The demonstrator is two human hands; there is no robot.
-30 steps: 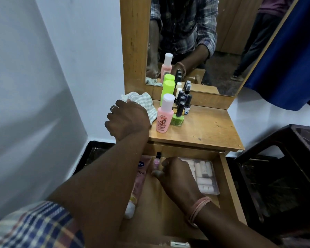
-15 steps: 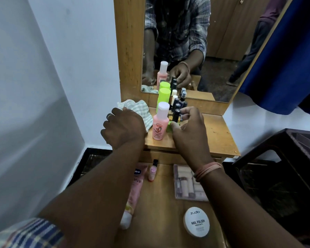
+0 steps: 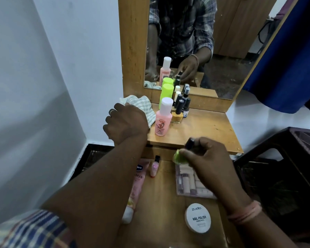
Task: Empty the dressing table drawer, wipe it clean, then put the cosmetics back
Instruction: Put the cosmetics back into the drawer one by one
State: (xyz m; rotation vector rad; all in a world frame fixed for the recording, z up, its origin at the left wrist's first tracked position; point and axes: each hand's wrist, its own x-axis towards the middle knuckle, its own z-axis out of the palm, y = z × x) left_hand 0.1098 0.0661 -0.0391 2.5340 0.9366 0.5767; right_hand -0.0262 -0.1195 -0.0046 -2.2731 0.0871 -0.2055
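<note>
While the left hand (image 3: 125, 122) rests curled at the desk (image 3: 209, 129) edge against a checked cloth (image 3: 141, 106), the right hand (image 3: 202, 156) pinches a green nail polish bottle (image 3: 177, 155) above the open drawer (image 3: 165, 203), beside the clear case (image 3: 190, 185).

Head view, looking down, close above drawer (image 3: 161, 208)

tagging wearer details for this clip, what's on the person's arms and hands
The left hand has a silver-coloured ring on one finger. The left arm is bare up to a rolled plaid sleeve in blue, white, yellow and red. The right hand shows no rings, and its wrist carries several loops of pinkish thread or band. No right sleeve is in view directly.
</note>
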